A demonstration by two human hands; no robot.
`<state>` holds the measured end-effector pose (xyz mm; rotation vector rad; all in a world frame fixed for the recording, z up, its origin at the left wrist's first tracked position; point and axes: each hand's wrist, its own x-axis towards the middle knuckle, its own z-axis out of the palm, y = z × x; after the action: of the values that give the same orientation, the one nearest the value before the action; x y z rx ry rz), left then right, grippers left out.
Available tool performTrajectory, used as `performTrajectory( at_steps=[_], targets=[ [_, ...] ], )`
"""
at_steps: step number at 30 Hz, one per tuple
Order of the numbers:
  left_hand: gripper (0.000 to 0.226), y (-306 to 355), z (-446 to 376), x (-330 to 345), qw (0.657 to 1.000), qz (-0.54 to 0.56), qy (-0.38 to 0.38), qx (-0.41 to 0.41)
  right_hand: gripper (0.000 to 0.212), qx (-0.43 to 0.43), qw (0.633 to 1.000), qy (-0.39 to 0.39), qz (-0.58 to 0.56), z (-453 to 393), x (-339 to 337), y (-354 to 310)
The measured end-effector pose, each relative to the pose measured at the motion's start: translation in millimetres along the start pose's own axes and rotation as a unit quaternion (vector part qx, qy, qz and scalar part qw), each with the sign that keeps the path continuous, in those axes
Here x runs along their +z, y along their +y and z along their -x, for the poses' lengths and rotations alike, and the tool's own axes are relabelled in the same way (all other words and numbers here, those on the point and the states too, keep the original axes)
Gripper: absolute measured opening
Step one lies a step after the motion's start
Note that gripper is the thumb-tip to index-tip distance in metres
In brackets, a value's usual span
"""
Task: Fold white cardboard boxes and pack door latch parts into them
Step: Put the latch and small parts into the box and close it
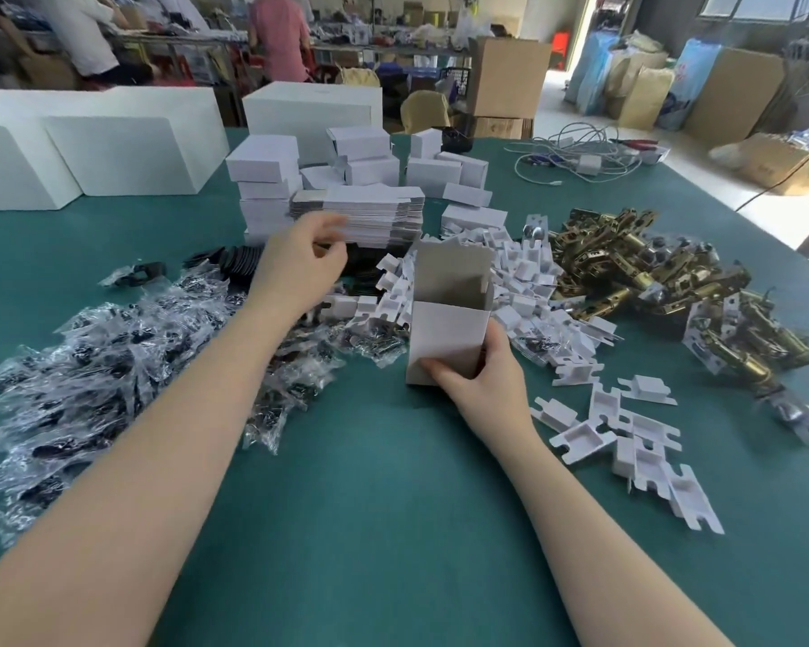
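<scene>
Right hand (482,380) grips box (449,329), erected, upright on counter (393,506), top open, empty as far as visible. Left hand (300,263) hovers loosely curled, empty, over flat blanks (360,217). Several closed boxes (265,163) stacked behind; latches (650,268) unpacked in a heap.

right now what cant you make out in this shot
Head view only:
- Inside of the open white box: its own front wall hides it.
- Left hand fingertips: motion-blurred, so any grip is unclear.
- Contents of the clear bags: glare, too small.
- Brass latch pile: its right end is cut off by the frame edge.
</scene>
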<state>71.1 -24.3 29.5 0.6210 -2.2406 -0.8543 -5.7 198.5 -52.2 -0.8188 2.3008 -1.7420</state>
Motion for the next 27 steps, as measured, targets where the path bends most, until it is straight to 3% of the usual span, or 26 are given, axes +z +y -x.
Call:
performTrajectory(
  at_steps=[3, 6, 8, 11, 13, 16, 22, 27],
  targets=[
    [0.043, -26.4, -30.0, -3.2, 0.978, -0.205, -0.04, -0.008, 0.061, 0.006, 1.0, 0.007, -0.002, -1.0, 0.1, -0.2],
    [0.048, -54.8, -40.2, -5.0, 0.887, -0.407, -0.213, -0.052, 0.063, 0.011, 1.0, 0.004, -0.002, -0.8, -0.2, -0.6],
    [0.048, -59.6, -41.4, -3.1, 0.86, -0.45, -0.231, -0.069, 0.062, 0.017, 1.0, 0.002, -0.003, -0.4, -0.4, -0.6],
    [0.04, -53.5, -42.7, 12.3, 0.913, -0.388, -0.125, 0.005, 0.061, 0.021, 1.0, 0.004, -0.001, -0.7, 0.4, -0.5],
    [0.035, -44.9, -44.7, 25.5, 0.951, -0.269, -0.154, 0.015, 0.06, 0.02, 1.0, 0.005, 0.0, -1.0, 1.1, -0.3],
    [0.035, -36.3, -47.1, 40.3, 0.937, -0.233, -0.258, -0.027, 0.06, 0.017, 1.0, 0.006, -0.004, -1.5, 1.3, 0.9],
    [0.023, -22.8, -62.7, 40.5, 0.898, -0.341, -0.276, 0.029, 0.059, 0.013, 1.0, 0.008, -0.008, -2.7, 1.7, 3.0],
    [0.02, -33.0, -71.7, 27.8, 0.933, -0.224, -0.279, -0.042, 0.061, 0.013, 1.0, 0.005, -0.017, -3.6, 1.8, 5.3]
  ],
)
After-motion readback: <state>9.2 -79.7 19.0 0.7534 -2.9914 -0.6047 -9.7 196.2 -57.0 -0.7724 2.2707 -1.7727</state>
